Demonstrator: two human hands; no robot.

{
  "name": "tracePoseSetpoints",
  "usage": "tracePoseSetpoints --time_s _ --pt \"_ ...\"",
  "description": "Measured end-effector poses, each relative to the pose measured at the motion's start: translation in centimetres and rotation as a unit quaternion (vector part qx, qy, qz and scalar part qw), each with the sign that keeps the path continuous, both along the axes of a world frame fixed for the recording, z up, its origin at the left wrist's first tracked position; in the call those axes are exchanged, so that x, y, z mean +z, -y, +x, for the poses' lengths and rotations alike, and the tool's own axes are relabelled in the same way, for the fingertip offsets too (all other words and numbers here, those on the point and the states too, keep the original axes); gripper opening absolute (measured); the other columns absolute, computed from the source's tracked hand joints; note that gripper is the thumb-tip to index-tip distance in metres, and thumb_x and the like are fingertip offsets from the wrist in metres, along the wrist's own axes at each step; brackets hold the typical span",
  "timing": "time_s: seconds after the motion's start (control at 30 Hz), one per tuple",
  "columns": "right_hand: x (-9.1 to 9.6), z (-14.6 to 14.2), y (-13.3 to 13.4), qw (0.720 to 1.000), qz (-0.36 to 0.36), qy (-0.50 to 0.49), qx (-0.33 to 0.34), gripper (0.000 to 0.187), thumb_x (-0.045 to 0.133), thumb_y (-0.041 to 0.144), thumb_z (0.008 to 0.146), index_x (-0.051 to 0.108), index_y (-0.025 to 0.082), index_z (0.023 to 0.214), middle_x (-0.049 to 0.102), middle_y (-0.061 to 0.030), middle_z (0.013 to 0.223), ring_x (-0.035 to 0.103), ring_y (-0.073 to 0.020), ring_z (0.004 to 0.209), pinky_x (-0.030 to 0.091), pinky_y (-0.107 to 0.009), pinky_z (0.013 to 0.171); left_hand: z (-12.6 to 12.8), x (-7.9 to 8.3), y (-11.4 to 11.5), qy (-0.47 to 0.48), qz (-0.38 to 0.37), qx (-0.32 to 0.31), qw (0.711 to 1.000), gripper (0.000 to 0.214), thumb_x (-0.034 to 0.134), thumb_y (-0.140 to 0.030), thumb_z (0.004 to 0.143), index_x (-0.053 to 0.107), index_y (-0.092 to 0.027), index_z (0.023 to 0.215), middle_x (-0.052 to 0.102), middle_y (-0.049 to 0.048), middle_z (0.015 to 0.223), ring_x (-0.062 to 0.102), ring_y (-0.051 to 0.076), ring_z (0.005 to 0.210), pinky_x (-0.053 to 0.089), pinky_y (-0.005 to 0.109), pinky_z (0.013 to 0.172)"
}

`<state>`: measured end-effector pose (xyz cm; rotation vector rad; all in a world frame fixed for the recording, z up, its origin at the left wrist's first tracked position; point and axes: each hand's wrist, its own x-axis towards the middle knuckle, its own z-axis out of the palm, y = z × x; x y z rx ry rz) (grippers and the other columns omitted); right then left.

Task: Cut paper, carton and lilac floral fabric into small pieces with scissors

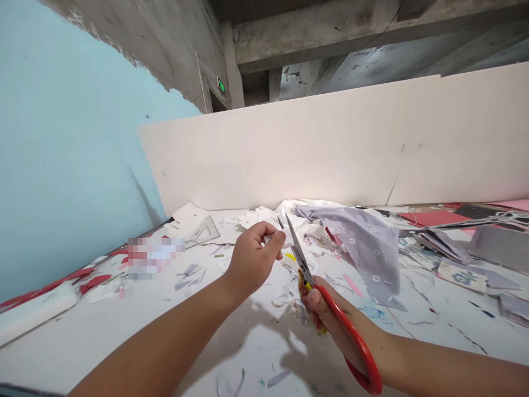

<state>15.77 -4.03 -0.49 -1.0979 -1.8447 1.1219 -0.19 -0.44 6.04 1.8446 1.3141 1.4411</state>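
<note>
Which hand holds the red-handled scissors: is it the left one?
No, the red-handled scissors are in the right hand, while the left hand is to the left of their blades.

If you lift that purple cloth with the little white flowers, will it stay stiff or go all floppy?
The purple cloth would probably go floppy, since it already lies in soft folds. It looks thin, so it's likely light for its size. A pink scrap lies close beside it and might get dragged along.
</note>
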Motion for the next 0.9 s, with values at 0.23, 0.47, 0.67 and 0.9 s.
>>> tracePoseSetpoints --time_s 0.23,0.47,0.67,0.9 --pt "-0.11 0.07 0.16 1.000 0.019 -0.005 0.000 0.042 0.025 0.062 0.084 0.036 0.023 0.074 0.040 0.0013 0.068 0.035 -0.0151 0.062 0.034 -0.031 0.062 0.03 0.08 0.12 -0.002 -0.003 0.000 1.000 0.024 0.050 -0.040 0.077 0.051 -0.020 0.063 0.055 -0.0041 0.049 0.047 0.010 0.048 0.034 0.020 0.046" --pt "-0.21 -0.03 -0.08 0.999 0.030 -0.023 -0.013 0.043 0.028 0.063 0.083 0.040 0.023 0.074 0.042 0.0008 0.066 0.038 -0.0157 0.062 0.035 -0.030 0.060 -0.08 0.05 0.12 0.003 -0.006 -0.006 1.000 0.023 0.052 -0.040 0.076 0.051 -0.020 0.064 0.054 -0.0047 0.049 0.043 0.009 0.044 0.031 0.019 0.042" --pt "-0.32 0.06 -0.08 0.999 0.032 -0.014 -0.001 0.042 0.027 0.062 0.084 0.039 0.023 0.077 0.042 0.0007 0.069 0.037 -0.0157 0.063 0.035 -0.031 0.061 -0.09 -0.01 0.09 0.007 0.000 -0.016 1.000 0.023 0.051 -0.039 0.077 0.051 -0.020 0.064 0.054 -0.0049 0.049 0.044 0.008 0.046 0.033 0.018 0.044" --pt "-0.07 0.04 0.11 0.999 0.040 -0.010 0.006 0.042 0.025 0.061 0.085 0.037 0.023 0.076 0.041 0.0006 0.069 0.036 -0.0156 0.062 0.035 -0.032 0.061 -0.14 -0.06 0.10 0.019 -0.010 -0.020 1.000 0.022 0.051 -0.039 0.077 0.052 -0.020 0.067 0.055 -0.0049 0.050 0.040 0.007 0.042 0.031 0.017 0.041"
